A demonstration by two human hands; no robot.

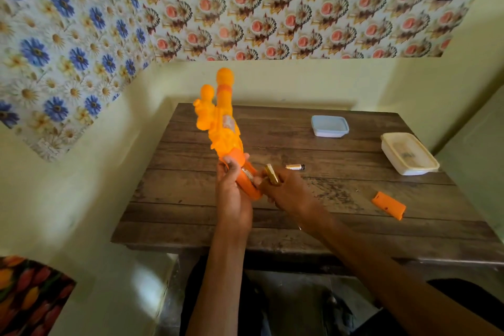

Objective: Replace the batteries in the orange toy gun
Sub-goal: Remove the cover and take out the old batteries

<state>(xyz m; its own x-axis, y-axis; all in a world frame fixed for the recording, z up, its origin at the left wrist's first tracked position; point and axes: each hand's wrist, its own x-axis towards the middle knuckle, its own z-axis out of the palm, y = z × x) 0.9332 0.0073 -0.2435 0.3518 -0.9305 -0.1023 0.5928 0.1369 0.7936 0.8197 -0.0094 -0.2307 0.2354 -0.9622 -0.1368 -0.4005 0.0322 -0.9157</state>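
A dark wooden table (341, 210) is set into a corner of pale yellow walls, with floral wallpaper (272, 8) above; two lidded plastic containers, one blue (330, 125) and one cream (409, 154), are placed toward the far right. The orange toy gun (222, 128) is held upright above the table's near left part, barrel upward; the left hand (233, 194) is closed around its grip, where the battery bay appears open. A gold battery (272, 174) is pinched in the right hand (289, 191), just beside the grip. A second battery (295, 167) lies on the table nearby; the orange cover (388, 204) lies well apart to the right. The gun is judged light, rigid, hollow plastic; it is best held at the grip. The battery is judged smooth and prone to rolling; a fingertip hold along its sides is advised.
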